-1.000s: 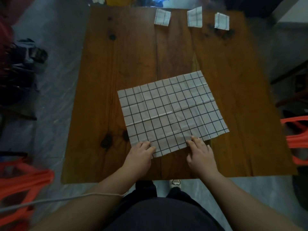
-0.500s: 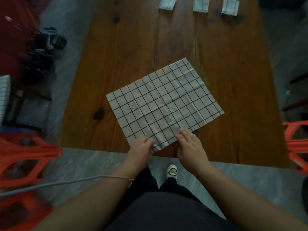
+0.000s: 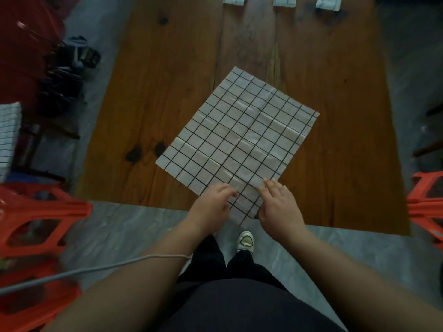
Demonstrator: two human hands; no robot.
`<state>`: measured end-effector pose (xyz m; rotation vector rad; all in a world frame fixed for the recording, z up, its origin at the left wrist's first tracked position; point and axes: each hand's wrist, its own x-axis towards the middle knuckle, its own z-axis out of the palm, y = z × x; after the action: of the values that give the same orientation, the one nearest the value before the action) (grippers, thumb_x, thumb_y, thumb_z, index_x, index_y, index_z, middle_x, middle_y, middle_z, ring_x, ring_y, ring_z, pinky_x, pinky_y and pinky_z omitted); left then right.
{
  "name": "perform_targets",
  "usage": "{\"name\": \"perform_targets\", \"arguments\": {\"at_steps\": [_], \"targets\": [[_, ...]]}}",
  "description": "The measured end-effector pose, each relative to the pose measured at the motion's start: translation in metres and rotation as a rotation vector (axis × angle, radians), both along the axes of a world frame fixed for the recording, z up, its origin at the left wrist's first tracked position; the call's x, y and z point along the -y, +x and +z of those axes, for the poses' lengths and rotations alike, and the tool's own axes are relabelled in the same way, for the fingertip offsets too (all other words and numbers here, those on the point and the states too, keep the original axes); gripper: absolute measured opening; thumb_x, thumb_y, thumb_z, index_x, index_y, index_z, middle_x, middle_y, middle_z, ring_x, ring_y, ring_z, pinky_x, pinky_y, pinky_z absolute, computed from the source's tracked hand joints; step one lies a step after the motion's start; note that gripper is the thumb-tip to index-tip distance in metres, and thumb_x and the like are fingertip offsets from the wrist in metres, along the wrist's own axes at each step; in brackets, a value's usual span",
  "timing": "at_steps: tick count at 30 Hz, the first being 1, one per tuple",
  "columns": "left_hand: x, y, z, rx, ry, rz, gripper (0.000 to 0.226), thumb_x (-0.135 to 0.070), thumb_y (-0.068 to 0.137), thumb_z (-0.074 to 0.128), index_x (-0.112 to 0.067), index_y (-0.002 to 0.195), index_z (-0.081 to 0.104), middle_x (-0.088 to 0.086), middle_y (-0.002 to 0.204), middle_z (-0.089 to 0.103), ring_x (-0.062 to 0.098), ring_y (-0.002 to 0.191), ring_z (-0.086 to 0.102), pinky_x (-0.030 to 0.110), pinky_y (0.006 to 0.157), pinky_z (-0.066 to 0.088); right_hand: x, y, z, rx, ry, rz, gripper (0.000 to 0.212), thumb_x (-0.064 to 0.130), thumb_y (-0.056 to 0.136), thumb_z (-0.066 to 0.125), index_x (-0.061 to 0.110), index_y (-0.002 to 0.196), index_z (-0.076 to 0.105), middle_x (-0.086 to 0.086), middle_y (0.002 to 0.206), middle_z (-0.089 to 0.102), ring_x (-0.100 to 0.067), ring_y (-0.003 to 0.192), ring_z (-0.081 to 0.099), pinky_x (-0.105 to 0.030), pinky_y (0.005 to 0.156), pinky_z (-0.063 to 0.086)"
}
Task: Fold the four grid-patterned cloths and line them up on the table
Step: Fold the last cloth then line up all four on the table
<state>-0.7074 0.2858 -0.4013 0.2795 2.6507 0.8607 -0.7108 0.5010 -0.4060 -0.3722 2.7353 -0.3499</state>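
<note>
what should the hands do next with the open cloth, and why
Probably lift the near corner and fold it over to the far corner. The grid cloth lies flat, unfolded and skewed on the table, its near corner at the table's edge between the left hand and right hand. Three folded cloths already sit along the far edge.

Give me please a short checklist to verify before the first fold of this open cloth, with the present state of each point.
1. Cloth spread open and flat: ok, only light creases.
2. Cloth fully on the table: not ok, its near corner hangs over the table's front edge.
3. Cloth square to the table edge: not ok, it lies turned like a diamond.
4. Both hands on the cloth: ok, left hand and right hand rest at the near corner.
5. Firm pinch on the cloth: cannot tell.
6. Three folded cloths in a row at the far edge: ok, apart from each other, partly cut off by the frame.
</note>
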Motion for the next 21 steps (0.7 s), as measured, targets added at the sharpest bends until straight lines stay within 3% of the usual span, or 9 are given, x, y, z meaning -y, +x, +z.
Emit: {"name": "perform_targets", "arguments": {"at_steps": [3,5,7,10,13,17,19,21], "targets": [[0.033,-0.013,0.001,-0.016,-0.272,-0.023,0.059,-0.015,0.095,0.053,-0.024,0.152,0.040,-0.003,0.162,0.030,0.017,0.153,0.015,0.043,0.126,0.019,0.028,0.014,-0.001,-0.012,-0.078,0.090,0.060,0.029,0.102,0.039,0.018,0.159,0.021,-0.006,0.168,0.012,-0.024,0.156,0.004,-0.042,0.126,0.003],[0.054,-0.025,-0.003,0.009,-0.466,-0.058,0.068,-0.029,0.099,0.050,-0.027,0.160,0.019,0.000,0.169,0.008,0.022,0.156,-0.005,0.042,0.126,-0.001,0.049,0.024,-0.011,-0.004,-0.079,0.187,0.065,0.031,0.101,0.040,0.018,0.160,0.015,-0.005,0.169,0.005,-0.024,0.156,-0.003,-0.042,0.126,-0.005],[0.071,-0.033,-0.012,0.040,-0.596,-0.112,0.073,-0.042,0.102,0.043,-0.029,0.161,0.004,0.003,0.170,-0.005,0.025,0.155,-0.015,0.044,0.124,-0.009,0.066,0.032,-0.028,-0.007,-0.042,0.228,0.072,0.033,0.097,0.045,0.016,0.160,0.013,-0.006,0.168,0.006,-0.026,0.155,-0.004,-0.046,0.122,-0.004],[0.084,-0.039,-0.023,0.095,-0.622,-0.213,0.072,-0.055,0.103,0.030,-0.032,0.160,-0.009,0.002,0.169,-0.011,0.023,0.154,-0.019,0.044,0.125,-0.009,0.070,0.036,-0.043,0.009,0.023,0.168,0.081,0.031,0.096,0.050,0.020,0.159,0.001,-0.004,0.167,-0.004,-0.025,0.154,-0.010,-0.049,0.120,-0.004],[0.083,-0.028,-0.024,0.116,-0.579,-0.281,0.072,-0.061,0.103,0.025,-0.034,0.160,-0.010,0.000,0.169,-0.012,0.022,0.154,-0.017,0.043,0.126,-0.006,0.051,0.040,-0.041,0.017,0.054,0.134,0.082,0.019,0.097,0.045,0.026,0.158,-0.009,0.002,0.165,-0.016,-0.021,0.153,-0.017,-0.049,0.122,-0.008],[0.072,0.002,-0.020,0.100,-0.532,-0.364,0.079,-0.063,0.099,0.038,-0.038,0.159,-0.008,-0.002,0.169,-0.013,0.021,0.155,-0.014,0.047,0.127,0.002,0.022,0.048,-0.026,0.047,0.119,0.048,0.078,0.016,0.096,0.044,0.030,0.159,0.001,0.005,0.165,-0.008,-0.024,0.155,-0.008,-0.052,0.125,0.001],[0.066,0.017,-0.021,0.093,-0.497,-0.391,0.082,-0.052,0.099,0.048,-0.039,0.159,-0.007,-0.003,0.169,-0.010,0.021,0.156,-0.010,0.046,0.127,0.004,0.011,0.053,-0.022,0.068,0.146,0.005,0.071,0.016,0.097,0.042,0.031,0.160,0.012,0.005,0.168,0.003,-0.026,0.156,-0.002,-0.051,0.125,0.004],[0.063,0.031,-0.026,0.055,-0.488,-0.393,0.086,-0.027,0.098,0.054,-0.039,0.158,-0.006,-0.003,0.170,-0.005,0.020,0.156,-0.005,0.043,0.125,0.003,0.006,0.056,-0.020,0.085,0.169,-0.035,0.067,0.015,0.097,0.042,0.030,0.158,0.021,0.004,0.168,0.012,-0.025,0.156,0.002,-0.051,0.125,0.007]]}}
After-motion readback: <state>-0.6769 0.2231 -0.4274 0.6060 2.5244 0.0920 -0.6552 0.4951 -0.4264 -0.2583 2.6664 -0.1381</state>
